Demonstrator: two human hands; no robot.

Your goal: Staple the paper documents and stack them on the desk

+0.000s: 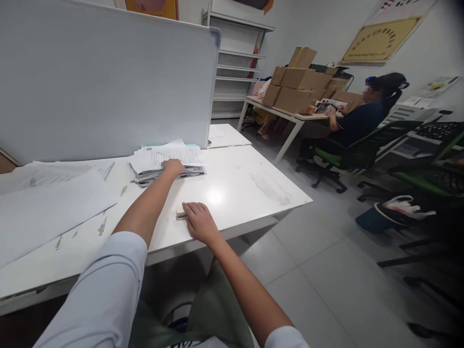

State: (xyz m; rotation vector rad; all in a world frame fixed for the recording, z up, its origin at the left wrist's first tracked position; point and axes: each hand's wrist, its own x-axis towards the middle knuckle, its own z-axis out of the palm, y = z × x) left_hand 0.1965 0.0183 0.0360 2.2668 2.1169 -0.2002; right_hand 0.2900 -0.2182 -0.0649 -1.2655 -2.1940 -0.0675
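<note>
My left hand [174, 167] is stretched out to a stack of papers [148, 163] beside the grey partition, its fingers curled at the front of the top sheets. How many sheets it grips cannot be made out. Nearer to me, my right hand [200, 221] lies over a small cream stapler [180, 213] on the white table [232, 188]. The fingers wrap over the stapler's top, and only its left end shows. Printed text covers the top sheet of the stack, whose edges are uneven.
Loose papers [47, 203] spread over the table's left side. A grey partition [108, 82] stands along the back. Beyond the table's right edge, a person [362, 118] sits at another desk with cardboard boxes [297, 89]. A lined bin [384, 216] stands on the floor.
</note>
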